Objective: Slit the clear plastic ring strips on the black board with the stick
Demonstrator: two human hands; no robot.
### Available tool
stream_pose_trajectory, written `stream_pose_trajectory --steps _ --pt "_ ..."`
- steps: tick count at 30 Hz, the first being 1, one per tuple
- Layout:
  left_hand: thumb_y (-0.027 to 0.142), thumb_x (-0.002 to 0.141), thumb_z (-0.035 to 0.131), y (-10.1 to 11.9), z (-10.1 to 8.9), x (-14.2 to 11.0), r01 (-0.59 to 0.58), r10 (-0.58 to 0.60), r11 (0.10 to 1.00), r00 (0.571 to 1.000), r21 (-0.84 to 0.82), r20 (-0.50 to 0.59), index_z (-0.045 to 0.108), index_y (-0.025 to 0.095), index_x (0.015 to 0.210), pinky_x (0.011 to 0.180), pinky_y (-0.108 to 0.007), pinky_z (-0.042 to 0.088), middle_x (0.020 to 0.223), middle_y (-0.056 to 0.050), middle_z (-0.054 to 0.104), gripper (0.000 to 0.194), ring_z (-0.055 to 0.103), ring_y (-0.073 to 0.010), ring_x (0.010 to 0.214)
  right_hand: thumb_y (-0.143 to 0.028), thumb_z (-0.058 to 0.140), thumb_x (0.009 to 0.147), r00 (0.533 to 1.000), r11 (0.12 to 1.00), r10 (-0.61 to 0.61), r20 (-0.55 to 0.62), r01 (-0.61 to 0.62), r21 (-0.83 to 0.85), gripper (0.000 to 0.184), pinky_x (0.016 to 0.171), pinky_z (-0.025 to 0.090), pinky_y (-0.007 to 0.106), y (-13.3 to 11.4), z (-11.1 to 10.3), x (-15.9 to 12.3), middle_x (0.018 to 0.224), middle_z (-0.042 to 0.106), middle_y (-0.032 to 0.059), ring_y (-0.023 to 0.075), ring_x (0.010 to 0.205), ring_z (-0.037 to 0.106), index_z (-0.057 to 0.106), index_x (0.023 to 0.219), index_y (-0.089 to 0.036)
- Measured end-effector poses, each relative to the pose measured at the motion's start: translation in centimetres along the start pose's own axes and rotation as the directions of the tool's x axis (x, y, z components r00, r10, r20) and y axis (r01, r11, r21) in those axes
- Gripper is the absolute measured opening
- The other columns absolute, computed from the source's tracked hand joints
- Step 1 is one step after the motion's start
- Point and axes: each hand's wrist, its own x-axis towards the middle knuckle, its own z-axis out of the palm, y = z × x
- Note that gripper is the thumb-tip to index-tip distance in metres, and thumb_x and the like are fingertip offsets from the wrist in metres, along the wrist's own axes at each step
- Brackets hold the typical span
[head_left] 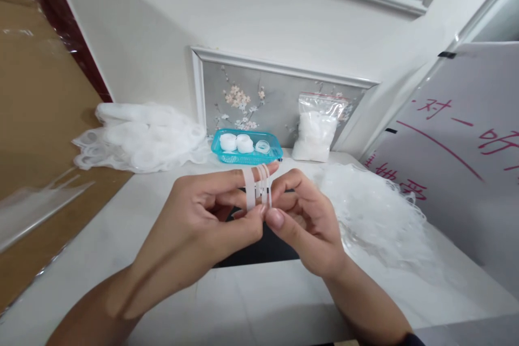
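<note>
My left hand (203,221) is closed, its forefinger stretched out with several thin translucent white rings (258,188) looped round it and its thumb pressed against them from below. My right hand (306,221) is closed too, pinching the same rings between thumb and fingers, so both hands meet above the table. A dark flat object (263,251) lies on the white table (259,303) under the hands, mostly hidden.
A turquoise basket (245,155) with white caps stands behind the hands. A heap of white plastic rings (377,211) lies right, another heap (138,138) left, a filled clear bag (316,132) against the wall. A board with red writing (458,151) leans at the right.
</note>
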Motion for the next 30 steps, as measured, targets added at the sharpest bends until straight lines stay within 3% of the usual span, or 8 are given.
stream_pose_trajectory --steps 8,21,24,30 --pt "0.023 0.075 0.064 0.06 0.13 0.23 -0.014 0.014 1.0 1.0 0.011 0.002 0.076 0.021 0.101 0.046 -0.018 0.03 0.051 0.005 0.048 0.029 0.036 -0.0074 0.05 -0.03 0.061 0.092 1.0 0.996 0.009 0.011 -0.009 0.093 0.016 0.056 0.042 0.021 0.11 -0.36 0.62 0.069 0.057 -0.0034 0.0084 0.059 0.051 0.05 0.087 -0.021" --pt "0.025 0.075 0.064 -0.28 -0.3 0.51 0.049 -0.046 0.998 0.994 -0.034 0.1 0.071 0.02 0.116 0.044 -0.018 0.025 0.053 0.005 0.045 0.041 0.032 -0.0071 0.051 -0.028 0.061 0.092 0.996 0.968 0.067 0.063 -0.08 0.237 0.012 0.062 0.044 0.025 0.23 -0.6 0.6 0.074 0.059 -0.0005 0.0123 0.07 0.058 0.053 0.088 -0.02" --pt "0.026 0.076 0.065 -0.21 -0.36 0.56 0.061 -0.056 0.997 0.992 -0.045 0.11 0.071 0.021 0.114 0.044 -0.018 0.023 0.053 0.006 0.043 0.04 0.031 -0.0066 0.05 -0.03 0.063 0.09 0.996 0.968 0.077 0.045 -0.085 0.234 0.014 0.063 0.044 0.025 0.43 -0.63 0.62 0.072 0.056 -0.0013 0.0112 0.066 0.053 0.054 0.086 -0.02" --pt "0.025 0.075 0.065 -0.01 -0.33 0.67 0.074 -0.071 0.997 0.992 -0.025 0.104 0.072 0.021 0.113 0.046 -0.02 0.029 0.051 0.005 0.047 0.038 0.037 -0.0081 0.05 -0.029 0.064 0.089 0.997 0.951 0.05 0.062 -0.067 0.303 0.013 0.066 0.051 0.029 0.71 -0.53 0.9 0.073 0.058 0.0 0.0134 0.066 0.057 0.055 0.085 -0.021"
